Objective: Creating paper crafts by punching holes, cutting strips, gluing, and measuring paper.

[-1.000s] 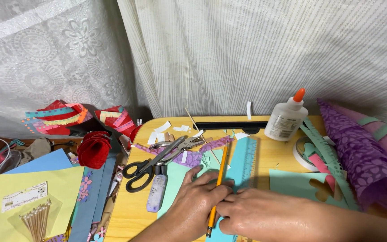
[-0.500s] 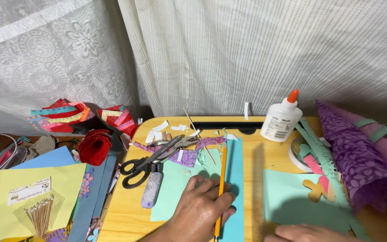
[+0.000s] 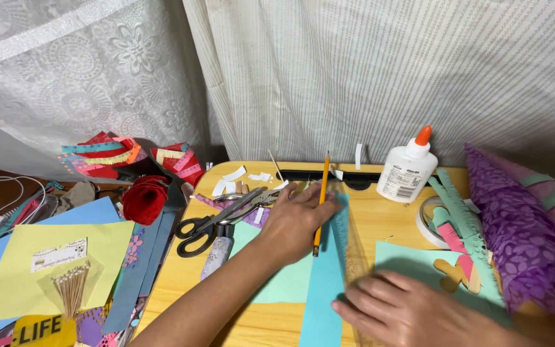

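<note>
Left hand (image 3: 293, 222) is closed on a yellow pencil (image 3: 320, 199): light, stiff, best gripped mid-shaft. Right hand (image 3: 412, 308), fingers spread, presses flimsy blue paper (image 3: 322, 289) beside it.

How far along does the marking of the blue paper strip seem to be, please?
Done: cut scraps lie by the scissors. In hand: the left hand holds a pencil along the clear ruler, which the right hand steadies on the blue strip. Left: no line visible yet; strip uncut.
</note>
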